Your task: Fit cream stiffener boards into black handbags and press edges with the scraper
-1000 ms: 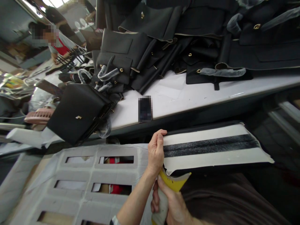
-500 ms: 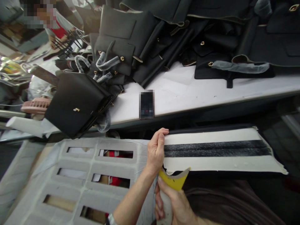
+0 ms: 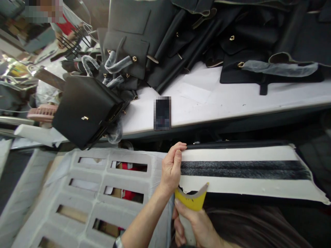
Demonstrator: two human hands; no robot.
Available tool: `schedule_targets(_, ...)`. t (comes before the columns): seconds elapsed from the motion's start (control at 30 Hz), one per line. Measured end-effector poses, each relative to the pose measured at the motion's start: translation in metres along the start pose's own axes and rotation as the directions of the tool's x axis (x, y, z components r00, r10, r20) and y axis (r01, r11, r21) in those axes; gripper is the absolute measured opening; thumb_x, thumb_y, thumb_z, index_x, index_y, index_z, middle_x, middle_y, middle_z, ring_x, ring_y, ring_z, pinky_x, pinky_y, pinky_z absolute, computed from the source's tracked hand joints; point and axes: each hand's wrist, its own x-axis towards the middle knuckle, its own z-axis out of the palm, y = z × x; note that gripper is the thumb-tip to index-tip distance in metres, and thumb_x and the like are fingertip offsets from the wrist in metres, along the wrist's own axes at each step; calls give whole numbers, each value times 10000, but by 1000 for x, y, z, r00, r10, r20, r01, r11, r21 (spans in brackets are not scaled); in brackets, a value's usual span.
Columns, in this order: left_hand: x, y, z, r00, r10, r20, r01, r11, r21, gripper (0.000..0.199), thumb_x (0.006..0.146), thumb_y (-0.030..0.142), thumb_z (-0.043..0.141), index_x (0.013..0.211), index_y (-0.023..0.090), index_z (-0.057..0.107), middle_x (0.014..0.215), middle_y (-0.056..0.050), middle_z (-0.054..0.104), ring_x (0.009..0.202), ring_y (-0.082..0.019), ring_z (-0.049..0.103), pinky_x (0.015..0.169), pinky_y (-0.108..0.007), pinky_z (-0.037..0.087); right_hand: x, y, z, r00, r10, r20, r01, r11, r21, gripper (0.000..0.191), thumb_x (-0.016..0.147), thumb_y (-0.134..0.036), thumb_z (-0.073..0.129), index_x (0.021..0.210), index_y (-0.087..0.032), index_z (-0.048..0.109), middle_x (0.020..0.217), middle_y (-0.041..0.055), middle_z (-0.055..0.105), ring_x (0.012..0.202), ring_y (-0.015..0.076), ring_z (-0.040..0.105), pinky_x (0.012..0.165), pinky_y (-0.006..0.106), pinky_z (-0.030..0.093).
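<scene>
My left hand (image 3: 171, 168) grips the left end of a long black bag panel (image 3: 240, 169), thumb on top. The panel's upturned face has two white bands with a speckled black strip between them, and its right end is ragged. My right hand (image 3: 193, 224) is wrapped around the pale handle of a hand tool with a curved yellow head (image 3: 192, 199). The head's grey, hollowed edge faces up, close to the panel's lower left corner. Whether it touches the panel I cannot tell.
A grey slotted crate top (image 3: 98, 179) lies to the left. Beyond it, a white table (image 3: 232, 100) holds a phone (image 3: 162, 113), a black bag (image 3: 82, 106) and piled black leather pieces (image 3: 144, 44). A pink fan (image 3: 42, 113) stands left; a person (image 3: 64, 26) is at the far left.
The view has shifted slightly, so the panel appears lower at its right end and further right. Both hands keep their grips, and the tool stays by the panel's corner.
</scene>
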Motion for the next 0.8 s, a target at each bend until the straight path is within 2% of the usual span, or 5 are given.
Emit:
schedule_targets(0.1,0,1,0,1000,-4,-2,4,1000,12,292,1038,322,398,1075,199,661,1209,-60,632,1198,-202,546,1088,-360,369,-1,-2,-2,999,43,-31,-45,996,-78,604,562,-745,743,640,-169,582,347,-40,439,289,93,377,366,225,363)
schedule_targets(0.3,0,3,1,1000,-10,-4,10,999,48,288,1034,318,400,1069,207,663,1211,-66,631,1200,-215,546,1084,-375,374,1,0,-12,1000,16,-9,-17,992,-124,562,662,-719,691,658,-166,591,359,-31,448,311,102,394,384,230,354)
schedule_targets(0.57,-1,4,6,1000,9,-30,-6,993,116,277,1036,307,380,1083,213,637,1151,-60,632,1125,-207,572,1032,-354,402,-2,-12,-15,998,48,-40,-56,976,-212,627,572,-785,688,630,-169,589,356,-15,461,305,111,398,374,237,344)
schedule_targets(0.7,0,6,9,999,46,-23,-39,965,258,234,1032,297,388,1097,209,596,1102,-62,613,1060,-198,575,956,-328,431,-1,-15,-20,997,49,-59,-62,967,-249,663,543,-818,687,612,-164,611,360,3,486,308,123,430,362,232,347)
schedule_targets(0.8,0,7,11,995,99,-12,-84,901,426,206,1024,280,402,1147,206,549,1107,-76,600,1049,-209,568,927,-341,438,0,-12,-24,1000,26,-16,-29,984,-179,617,592,-771,720,592,-160,635,358,9,499,306,123,439,355,221,351)
